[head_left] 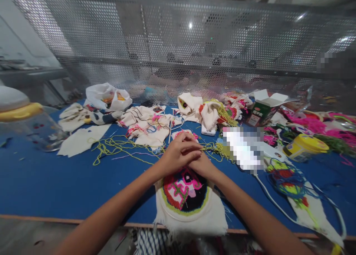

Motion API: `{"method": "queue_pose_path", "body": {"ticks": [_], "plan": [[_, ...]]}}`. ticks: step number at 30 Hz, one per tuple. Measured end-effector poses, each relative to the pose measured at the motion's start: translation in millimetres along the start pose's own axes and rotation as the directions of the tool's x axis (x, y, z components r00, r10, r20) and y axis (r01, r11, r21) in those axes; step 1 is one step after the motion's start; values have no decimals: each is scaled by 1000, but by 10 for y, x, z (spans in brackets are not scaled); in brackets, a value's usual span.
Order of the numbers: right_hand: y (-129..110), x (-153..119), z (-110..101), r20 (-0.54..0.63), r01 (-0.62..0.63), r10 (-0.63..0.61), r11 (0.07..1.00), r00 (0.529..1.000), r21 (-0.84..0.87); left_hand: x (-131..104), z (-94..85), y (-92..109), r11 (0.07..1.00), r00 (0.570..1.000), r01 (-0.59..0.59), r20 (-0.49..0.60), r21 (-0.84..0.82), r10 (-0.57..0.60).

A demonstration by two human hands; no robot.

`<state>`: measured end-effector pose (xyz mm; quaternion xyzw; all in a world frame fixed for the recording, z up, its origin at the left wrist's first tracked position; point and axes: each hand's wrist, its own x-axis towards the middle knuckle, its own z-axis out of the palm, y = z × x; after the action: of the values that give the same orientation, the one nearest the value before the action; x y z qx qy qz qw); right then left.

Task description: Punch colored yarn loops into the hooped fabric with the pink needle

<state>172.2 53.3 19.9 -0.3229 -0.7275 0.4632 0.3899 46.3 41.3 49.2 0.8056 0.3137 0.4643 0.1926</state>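
Note:
My left hand lies over my right hand, with the fingers of the two crossing each other. Both rest at the upper edge of a round embroidery stretched in a hoop. Red, pink, green and black stitching fills the circle, with a yellow-green rim. White cloth with a frayed edge spreads below it, over the front edge of the blue table. The left fingers lie close together, and whether anything is beneath them is hidden. My right fingers are mostly covered by the left hand.
Yellow-green yarn trails behind my hands. Cloth scraps, a white bag and a green box stand farther back. At right are a pixelated device, cables and a yellow tub. A large jar stands left.

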Motion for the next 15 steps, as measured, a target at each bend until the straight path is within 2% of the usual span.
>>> {"method": "queue_pose_path", "body": {"ticks": [5, 10, 13, 15], "plan": [[47, 8, 33, 4, 50, -50, 998, 999, -31, -26, 51, -4, 1000, 1000, 7, -29, 12, -7], [19, 15, -64, -2, 35, -35, 999, 999, 7, -48, -28, -48, 997, 997, 41, -61, 60, -37], [-41, 21, -142, -74, 26, -22, 998, 997, 53, -74, -94, -93, 984, 995, 30, -95, 177, -13], [-79, 22, -160, -117, 32, -22, 995, 993, 90, -99, -117, -114, 954, 997, -6, -72, 299, 29]]}}
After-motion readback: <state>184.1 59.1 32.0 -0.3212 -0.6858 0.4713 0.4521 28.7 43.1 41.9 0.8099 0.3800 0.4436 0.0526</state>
